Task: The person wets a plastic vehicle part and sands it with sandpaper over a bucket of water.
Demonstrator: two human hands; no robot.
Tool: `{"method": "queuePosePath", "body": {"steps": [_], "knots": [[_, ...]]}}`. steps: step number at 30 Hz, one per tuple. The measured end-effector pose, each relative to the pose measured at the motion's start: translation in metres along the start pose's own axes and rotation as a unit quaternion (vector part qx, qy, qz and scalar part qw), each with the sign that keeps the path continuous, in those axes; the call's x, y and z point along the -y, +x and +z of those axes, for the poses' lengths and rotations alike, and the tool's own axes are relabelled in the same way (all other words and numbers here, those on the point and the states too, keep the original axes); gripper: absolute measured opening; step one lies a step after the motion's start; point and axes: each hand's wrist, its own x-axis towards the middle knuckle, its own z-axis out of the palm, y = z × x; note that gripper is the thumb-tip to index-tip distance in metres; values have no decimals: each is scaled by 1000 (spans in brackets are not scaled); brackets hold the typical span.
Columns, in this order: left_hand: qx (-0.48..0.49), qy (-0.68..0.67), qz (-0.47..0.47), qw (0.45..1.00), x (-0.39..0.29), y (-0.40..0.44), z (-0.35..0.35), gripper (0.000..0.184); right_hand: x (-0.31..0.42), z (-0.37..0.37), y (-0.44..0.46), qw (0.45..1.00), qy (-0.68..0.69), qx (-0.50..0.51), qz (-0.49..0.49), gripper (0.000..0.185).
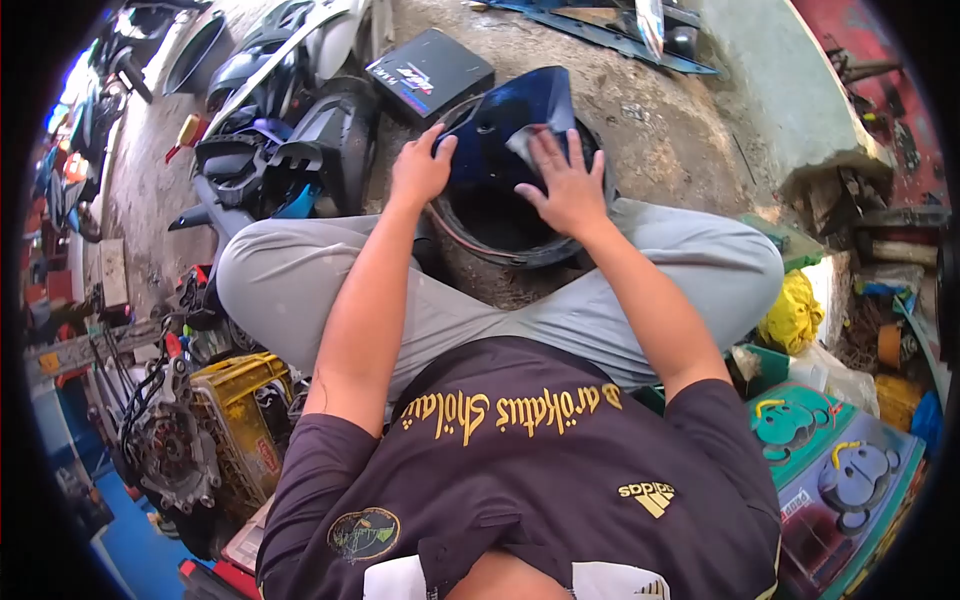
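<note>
A glossy dark blue motorcycle body panel (484,116) stands tilted in a round black basin (505,256) between my legs. At the panel's left edge, my left hand (420,172) steadies it, the thumb and fingers bent about the rim. My right hand (570,188) lies on the panel's right part with fingers spread. Beneath its fingertips shows a small pale grey sheet (522,145), pressed against the panel; whether it is sandpaper or cloth I cannot tell. The inside of the basin looks dark.
Behind the basin sits a black box (428,72). Dark motorcycle fairings (300,140) are piled at the left. A yellow crate (240,400) and an engine part (170,440) stand near my left side. A yellow bag (793,312) and a green case (800,420) are at the right.
</note>
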Motion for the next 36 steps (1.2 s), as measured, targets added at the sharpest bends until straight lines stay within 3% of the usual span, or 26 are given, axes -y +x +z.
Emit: {"method": "queuePosePath", "body": {"steps": [3, 5, 7, 9, 11, 13, 15, 17, 19, 23, 28, 31, 35, 36], "knots": [[3, -6, 6, 1000, 1, -2, -1, 53, 2, 8, 13, 993, 63, -63, 73, 91], [13, 2, -2, 1000, -1, 2, -2, 53, 4, 9, -1, 997, 1, -37, -66, 92], [19, 1, -11, 1000, -2, 0, -1, 54, 16, 13, -3, 993, 13, -36, -115, 92], [20, -1, -11, 1000, -2, 0, -2, 54, 11, 1, 4, 997, -33, -26, -59, 92], [23, 1, -13, 1000, -3, 0, -4, 54, -5, 9, 17, 996, 1, -64, 58, 95], [22, 4, -8, 1000, -1, 0, -2, 54, -11, 6, 16, 997, -19, -62, 50, 97], [11, 7, 4, 1000, 0, 1, -1, 53, 4, 8, 6, 998, 6, -61, 5, 98], [12, 2, 0, 1000, -2, -1, 0, 53, 16, 12, -4, 994, 1, -39, -104, 97], [11, 4, -4, 1000, -3, -1, -3, 53, 19, 10, -5, 993, -17, -37, -115, 95], [13, 4, -7, 1000, -2, -2, -2, 52, -1, 10, 14, 996, -7, -85, 23, 96], [14, -7, -12, 1000, -3, -1, -2, 53, 22, 9, -7, 993, -3, -20, -116, 104], [5, 0, -3, 1000, -1, -1, 0, 53, 23, 9, -10, 992, -44, 9, -119, 101], [19, 9, -11, 1000, -6, -2, -5, 52, 2, 13, 13, 996, -26, -78, 31, 99], [21, 7, -13, 1000, -5, -4, -4, 52, 3, 12, 11, 997, -37, -71, 21, 100]]}}
